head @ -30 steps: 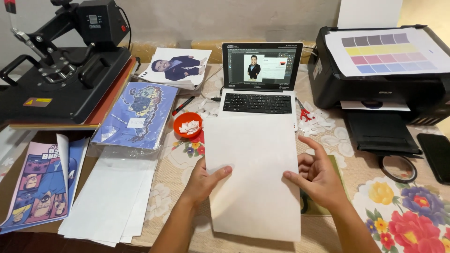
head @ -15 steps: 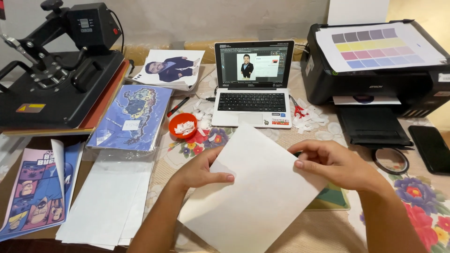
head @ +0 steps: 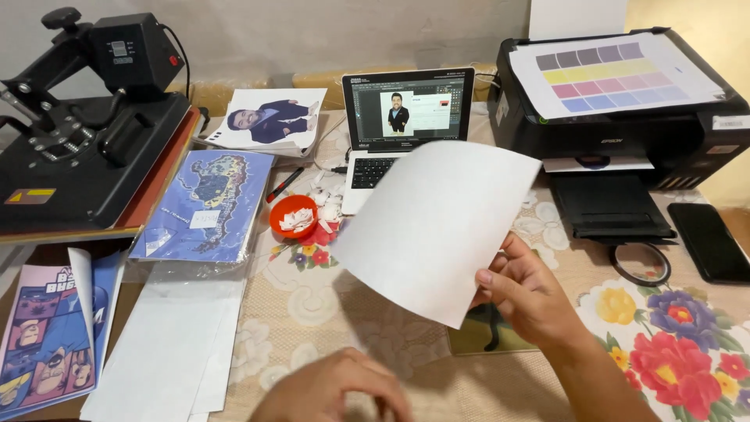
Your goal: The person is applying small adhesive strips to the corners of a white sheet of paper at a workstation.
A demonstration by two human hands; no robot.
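Head view: your right hand pinches one blank white sheet by its lower corner, lifted tilted before the single laptop and one printer, so support it flat to avoid creasing, while your left hand, apparently empty, rests loosely curled.

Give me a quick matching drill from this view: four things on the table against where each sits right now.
Things:
1. blank white paper sheet
2. black heat press machine
3. small orange round bowl
4. black inkjet printer

Places:
A. far right, behind the black phone
B. pinched in the right hand, lifted off the table
C. far left edge
D. just left of the open silver laptop

Pairs: 1-B, 2-C, 3-D, 4-A
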